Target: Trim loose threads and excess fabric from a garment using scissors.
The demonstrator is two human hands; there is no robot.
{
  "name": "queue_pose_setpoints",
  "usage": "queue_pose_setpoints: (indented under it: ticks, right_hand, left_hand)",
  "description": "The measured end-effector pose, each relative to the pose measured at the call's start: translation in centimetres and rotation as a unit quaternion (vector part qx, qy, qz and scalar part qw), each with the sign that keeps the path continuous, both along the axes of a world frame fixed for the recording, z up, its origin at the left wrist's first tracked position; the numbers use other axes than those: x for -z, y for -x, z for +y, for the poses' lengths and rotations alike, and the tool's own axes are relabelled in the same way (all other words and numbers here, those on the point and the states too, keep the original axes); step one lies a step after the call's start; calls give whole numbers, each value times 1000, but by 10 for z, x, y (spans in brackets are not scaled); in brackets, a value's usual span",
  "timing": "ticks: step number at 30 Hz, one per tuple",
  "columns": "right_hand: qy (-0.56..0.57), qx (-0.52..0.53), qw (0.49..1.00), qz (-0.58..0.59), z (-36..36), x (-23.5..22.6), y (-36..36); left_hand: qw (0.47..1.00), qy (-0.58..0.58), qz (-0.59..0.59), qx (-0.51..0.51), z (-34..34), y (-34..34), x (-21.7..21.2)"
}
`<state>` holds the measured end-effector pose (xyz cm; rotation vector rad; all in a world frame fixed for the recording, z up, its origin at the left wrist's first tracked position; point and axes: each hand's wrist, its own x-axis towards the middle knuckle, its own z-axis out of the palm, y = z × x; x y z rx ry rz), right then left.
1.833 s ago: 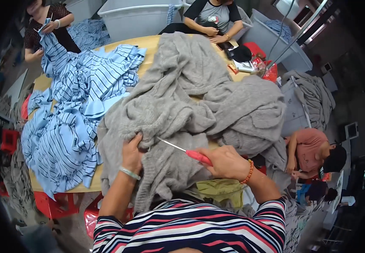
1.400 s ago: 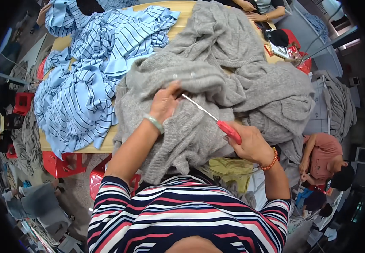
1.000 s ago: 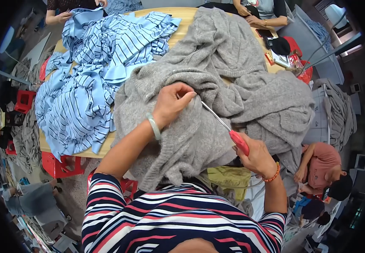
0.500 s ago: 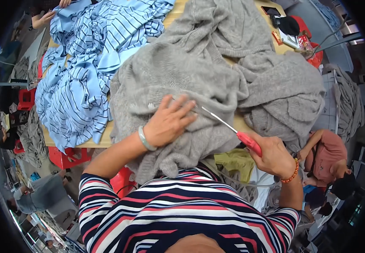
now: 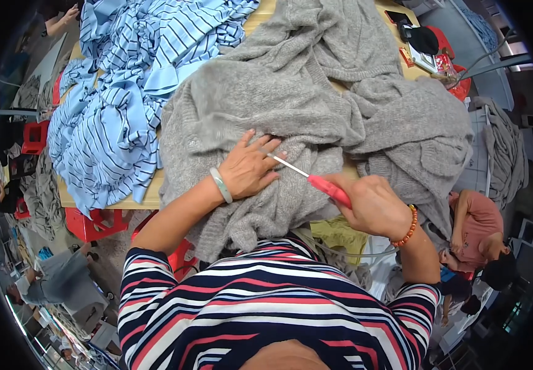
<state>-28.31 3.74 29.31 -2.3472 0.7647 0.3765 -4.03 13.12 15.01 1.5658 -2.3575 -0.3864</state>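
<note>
A grey knitted garment (image 5: 248, 102) lies bunched over the table edge in front of me. My left hand (image 5: 249, 166) rests flat on it, fingers outstretched, pressing the knit and holding nothing. In my closed right hand (image 5: 377, 206) is a slim metal tool with a red handle (image 5: 328, 189). Its thin shaft points left, with the end at the fingers of my left hand; the exact shape of the tip is too small to make out.
More grey knitwear (image 5: 411, 132) is heaped to the right. Blue striped garments (image 5: 103, 148) cover the left of the wooden table (image 5: 115, 202). A black cap (image 5: 422, 39) sits at the far right. A person in a pink shirt (image 5: 479, 219) is at my right; red stools (image 5: 94, 225) stand left.
My right hand has moved left and a little up, bringing the tool's end to my left hand's fingers. The grey knit under my left hand has shifted and folded.
</note>
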Motion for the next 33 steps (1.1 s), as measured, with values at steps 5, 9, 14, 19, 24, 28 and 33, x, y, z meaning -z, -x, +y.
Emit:
queue_pose_setpoints:
  ticks: [5,9,14,19,24,28,33]
  right_hand:
    - [31,30,999,-12,-5,8,16]
    - [-5,26,1000,10,4,0,20]
    - [-21,120,991,-50,-9,0,30]
    - [-32,209,967,-142,-10,29,40]
    - [-38,181,965,-186,-11,69,17]
    - [-49,113,980,-157,4,103,11]
    - [-30,113,987,-111,20,92,1]
  left_hand:
    - [874,-92,361,-311,-12,-10,8]
    - [956,-25,174,-236,-42,-20,23]
    - [867,-316,361,-132,-27,-12,-30]
    - [825,-424,348,136,69,5,-97]
    - [841,-446,304,-30,38,-46,-134]
    - [921,-164,296,-193,-55,-57,-116]
    - [971,-117,94,-185,-180,-46,6]
